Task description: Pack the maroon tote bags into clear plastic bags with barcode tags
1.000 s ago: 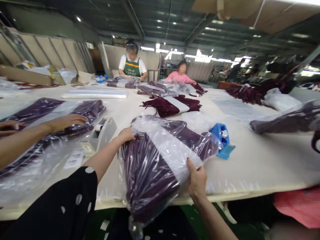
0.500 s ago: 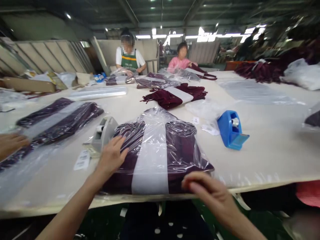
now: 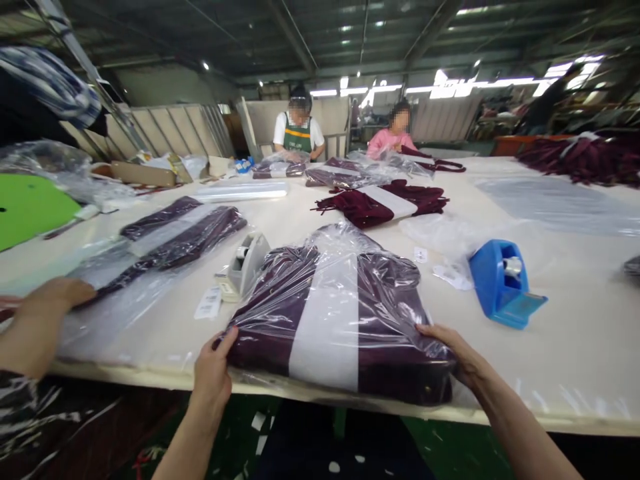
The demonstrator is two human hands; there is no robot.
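Note:
A maroon bag [image 3: 395, 313] lies in a clear plastic sleeve at the table's near edge, with a white paper band [image 3: 327, 313] around its middle. My left hand [image 3: 215, 367] grips its left lower corner, thumb on top of the plastic and the fingers curled at the side. At the right side my right hand [image 3: 453, 350] holds the other lower corner, its thumb pressed on the plastic and its fingers mostly hidden beneath. A grey tape dispenser [image 3: 247, 263] stands just beyond the bag's left side. To the right is a blue tape dispenser [image 3: 503, 283].
A co-worker's hand [image 3: 55, 300] at left touches another wrapped maroon bag [image 3: 185, 233]. An unwrapped maroon bag [image 3: 383, 202] lies behind mine. Flat plastic sleeves [image 3: 550, 203] are at the right, white tags [image 3: 207, 303] on the table. Two people [image 3: 299, 133] work across the table.
My left hand has moved from the bag's upper left down to its lower left corner. My right hand has closed on the right corner. The view has swung left.

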